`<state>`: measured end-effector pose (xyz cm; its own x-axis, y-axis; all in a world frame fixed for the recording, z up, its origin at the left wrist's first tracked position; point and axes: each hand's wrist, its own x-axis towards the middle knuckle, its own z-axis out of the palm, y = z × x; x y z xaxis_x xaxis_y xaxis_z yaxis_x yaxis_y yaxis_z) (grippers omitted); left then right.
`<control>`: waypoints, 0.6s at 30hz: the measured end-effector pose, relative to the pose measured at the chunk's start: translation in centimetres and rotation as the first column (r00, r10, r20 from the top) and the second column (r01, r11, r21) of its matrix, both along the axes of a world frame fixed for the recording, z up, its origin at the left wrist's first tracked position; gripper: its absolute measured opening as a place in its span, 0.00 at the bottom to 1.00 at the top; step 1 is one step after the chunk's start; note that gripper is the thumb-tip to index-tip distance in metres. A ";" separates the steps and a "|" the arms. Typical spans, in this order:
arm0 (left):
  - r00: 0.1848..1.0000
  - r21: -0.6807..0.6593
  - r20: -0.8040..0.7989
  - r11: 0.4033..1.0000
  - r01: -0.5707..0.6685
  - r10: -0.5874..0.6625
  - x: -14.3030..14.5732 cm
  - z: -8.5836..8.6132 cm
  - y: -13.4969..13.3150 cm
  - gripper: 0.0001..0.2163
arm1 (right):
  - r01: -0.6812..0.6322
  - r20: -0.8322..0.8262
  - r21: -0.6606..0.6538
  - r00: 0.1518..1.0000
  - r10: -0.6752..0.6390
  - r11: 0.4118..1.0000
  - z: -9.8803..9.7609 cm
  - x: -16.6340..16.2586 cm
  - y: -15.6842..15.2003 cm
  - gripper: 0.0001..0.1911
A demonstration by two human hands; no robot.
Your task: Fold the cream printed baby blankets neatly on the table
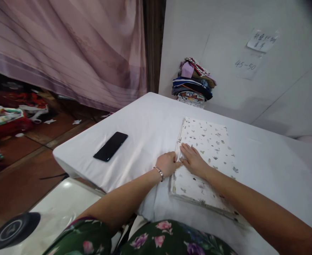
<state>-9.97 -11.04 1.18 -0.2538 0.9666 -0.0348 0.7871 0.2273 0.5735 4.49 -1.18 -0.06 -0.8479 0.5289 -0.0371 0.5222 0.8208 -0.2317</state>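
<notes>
A folded white cloth [209, 141] printed with small grey-green leaf and plant shapes lies on the white-covered table in front of me. Its layers show along the left and near edges. My left hand [167, 163] is closed at the cloth's left edge, thumb on top and fingers curled against the side; the fingertips are hidden. My right hand [194, 161] rests flat on the upper face close to that same edge, fingers stretched out. The two thumbs almost meet.
A black phone [110, 146] lies on the table [145, 117] to the left. Folded clothes [193, 85] are stacked beyond the far edge, by the wall. At lower left stands a white stool-like surface [63, 205] with a dark round-ended object [14, 230]. A pink curtain [92, 46] hangs behind.
</notes>
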 end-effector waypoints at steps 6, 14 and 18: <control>0.997 0.031 0.078 0.999 0.008 -0.010 -0.5 0.3 0.0 0.14 | 0.008 -0.008 -0.011 1.000 -0.008 1.000 0.3 0.0 -0.2 0.30; 0.993 0.036 0.117 0.999 0.012 -0.016 -1.6 0.0 0.4 0.07 | 0.066 -0.023 0.012 0.998 -0.066 0.998 0.2 -0.6 -2.6 0.30; 0.993 0.019 0.102 0.998 0.052 -0.054 -1.7 -0.1 0.4 0.08 | 0.074 -0.023 -0.005 0.997 -0.075 0.997 0.6 -0.2 -2.9 0.30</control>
